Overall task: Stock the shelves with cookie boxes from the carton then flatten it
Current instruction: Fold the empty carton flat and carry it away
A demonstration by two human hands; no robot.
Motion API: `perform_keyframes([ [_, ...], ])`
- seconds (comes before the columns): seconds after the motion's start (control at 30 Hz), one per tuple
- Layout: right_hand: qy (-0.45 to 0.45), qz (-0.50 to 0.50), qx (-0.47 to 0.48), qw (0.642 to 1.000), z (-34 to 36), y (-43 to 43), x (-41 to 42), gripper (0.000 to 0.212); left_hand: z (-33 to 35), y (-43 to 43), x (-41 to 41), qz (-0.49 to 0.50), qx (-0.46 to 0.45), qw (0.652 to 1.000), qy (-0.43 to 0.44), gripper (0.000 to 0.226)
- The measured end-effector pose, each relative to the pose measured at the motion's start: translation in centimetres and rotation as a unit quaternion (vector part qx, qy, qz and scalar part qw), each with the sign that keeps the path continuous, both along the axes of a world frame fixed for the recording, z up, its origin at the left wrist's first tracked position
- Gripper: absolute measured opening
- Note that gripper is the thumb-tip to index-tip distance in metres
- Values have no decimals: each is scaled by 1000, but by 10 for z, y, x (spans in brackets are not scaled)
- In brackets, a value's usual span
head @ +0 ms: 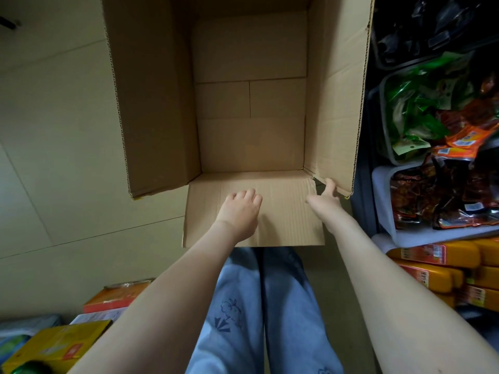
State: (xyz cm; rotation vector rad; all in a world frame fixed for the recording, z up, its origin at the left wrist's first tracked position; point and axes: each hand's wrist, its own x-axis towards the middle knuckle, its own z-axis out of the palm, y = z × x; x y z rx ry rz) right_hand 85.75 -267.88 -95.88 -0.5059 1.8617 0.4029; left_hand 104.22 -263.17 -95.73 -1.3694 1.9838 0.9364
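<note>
A large brown carton stands open on the floor in front of me, with nothing inside and its bottom flaps visible. Its near flap lies folded out toward me. My left hand rests on that flap with the fingers curled under, knuckles up. My right hand reaches to the near right corner of the carton, the thumb up against the right flap; its fingers are hidden behind the cardboard. Orange and yellow cookie boxes lie stacked on the low shelf at right.
Shelves at right hold grey bins of red, orange and green snack packets. More boxes in orange and yellow sit at the lower left. Pale tiled floor spreads left of the carton. My legs in blue jeans are below the flap.
</note>
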Motion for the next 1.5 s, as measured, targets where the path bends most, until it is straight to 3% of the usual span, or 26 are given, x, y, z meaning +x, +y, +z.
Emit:
perform_keyframes([
  [0.1, -33, -82, 26, 996, -2, -5, 8, 73, -2, -1, -3, 62, 23, 997, 32, 38],
  [0.23, 14, -97, 2, 995, -10, -11, 19, 75, 1, 3, 4, 68, 50, 996, 42, 54],
  [0.37, 42, -38, 11, 998, -15, 8, 4, 76, -3, 9, 11, 67, 57, 995, 40, 52],
  [0.53, -27, -38, 10, 999, -23, 21, -9, 78, -13, 6, 7, 84, 72, 992, 59, 54],
  [0.63, -7, -31, -29, 999, -31, 7, -12, 64, -11, 7, 5, 73, 83, 991, 70, 71],
  [0.73, -21, -85, -15, 996, -20, -20, -15, 47, -1, 5, 9, 73, 89, 990, 84, 92],
  [0.8, -35, -146, 9, 989, -8, -35, -22, 41, 5, -1, 13, 67, 68, 993, 73, 82],
  [0.93, -61, -374, -3, 925, 17, -59, -26, 29, 20, -32, 26, 91, -46, 995, -14, 26],
  [1.03, -111, -499, -66, 857, 23, -78, -17, 25, 34, -61, 43, 118, -94, 984, -94, 19],
  [1.1, -133, -510, -97, 844, 24, -91, -5, 22, 33, -77, 57, 154, -111, 971, -142, 21],
  [1.13, -136, -500, -114, 848, 22, -94, 1, 26, 31, -82, 63, 184, -119, 962, -160, 21],
  [1.2, -143, -463, -152, 862, 16, -107, 17, 59, 25, -98, 73, 266, -136, 938, -177, 22],
  [1.23, -141, -428, -157, 879, 13, -112, 27, 76, 21, -107, 75, 301, -132, 928, -174, 25],
  [1.3, -127, -309, -138, 932, 5, -124, 49, 90, 8, -128, 77, 353, -71, 922, -139, 34],
  [1.4, -67, -78, -90, 991, -4, -148, 82, 86, -5, -157, 76, 385, 85, 917, -59, 50],
  [1.5, -4, 117, -97, 988, 1, -183, 116, 68, -2, -190, 78, 391, 71, 917, -24, 49],
])
